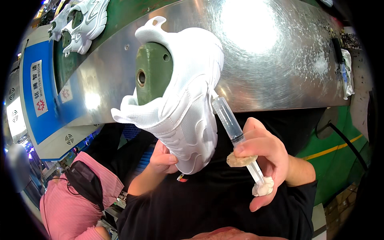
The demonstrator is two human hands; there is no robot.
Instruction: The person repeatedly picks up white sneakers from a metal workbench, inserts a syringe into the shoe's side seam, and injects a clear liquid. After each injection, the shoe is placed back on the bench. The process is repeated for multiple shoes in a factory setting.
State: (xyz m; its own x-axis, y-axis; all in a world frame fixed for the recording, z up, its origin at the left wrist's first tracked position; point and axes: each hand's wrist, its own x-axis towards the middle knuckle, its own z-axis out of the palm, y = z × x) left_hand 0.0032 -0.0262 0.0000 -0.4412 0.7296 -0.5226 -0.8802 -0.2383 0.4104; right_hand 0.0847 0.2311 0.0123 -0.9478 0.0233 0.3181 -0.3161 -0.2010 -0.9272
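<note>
A white sneaker [192, 72] with a green shoe last [154, 76] inside it is held up over the near edge of a metal table. My left hand [162, 160] grips the shoe near its toe, thumb on the upper and the other fingers hidden beneath. In my right hand [266, 154] is a clear plastic syringe [228, 118], partly filled with clear fluid. Its tip touches or nearly touches the seam between upper and sole. A round beige pad [241, 160] sits around the barrel's end, and white wrapping [263, 187] covers the plunger's end against my palm.
The shiny metal table [256, 88] spans the front. More white shoes on lasts [82, 26] stand on a green surface at the far left, beside a blue machine panel [38, 92]. A white cloth [347, 76] lies at the right. A person in pink [76, 196] is at the lower left.
</note>
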